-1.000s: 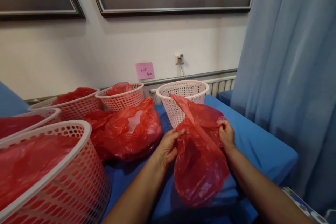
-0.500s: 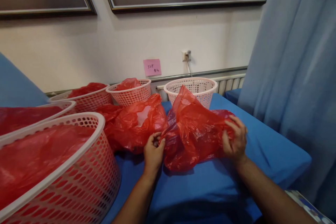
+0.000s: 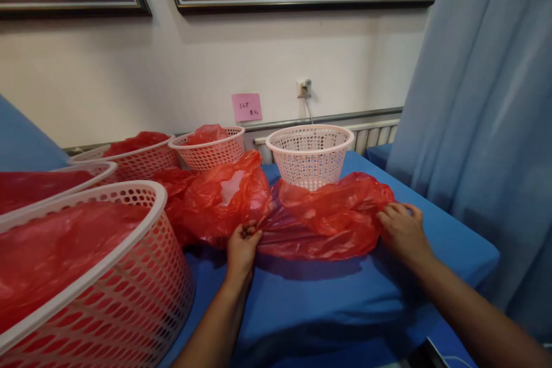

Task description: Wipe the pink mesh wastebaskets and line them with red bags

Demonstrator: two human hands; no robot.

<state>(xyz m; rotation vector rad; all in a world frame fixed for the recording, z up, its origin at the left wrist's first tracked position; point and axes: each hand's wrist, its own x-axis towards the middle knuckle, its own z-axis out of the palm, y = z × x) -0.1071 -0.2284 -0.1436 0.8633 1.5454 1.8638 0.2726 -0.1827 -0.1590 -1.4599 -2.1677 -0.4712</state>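
A thin red plastic bag point(image 3: 323, 221) is stretched sideways between my two hands, just above the blue cloth. My left hand point(image 3: 242, 247) is closed, pinching the bag's gathered left part between thumb and fingers. At the bag's right end my right hand point(image 3: 404, 233) is closed on the plastic, its thumb hidden. Left of it lies another red plastic bag point(image 3: 207, 201), bulging, with a pale patch showing on it; what is inside cannot be made out. Behind the stretched bag stands a pink perforated plastic basket point(image 3: 310, 155) with no red plastic in it.
A large pink basket point(image 3: 161, 224) with red plastic inside stands close on the left. Several similar baskets stand behind it, including a small one point(image 3: 211, 152). Blue cloth point(image 3: 310, 310) covers the table. A blue curtain point(image 3: 478, 126) hangs on the right. A dark device point(image 3: 426, 353) shows at the bottom.
My right hand has moved right, pulling the red bag longer and flatter. Its raised peak has dropped, uncovering more of the pink basket behind. My left hand keeps its pinch.
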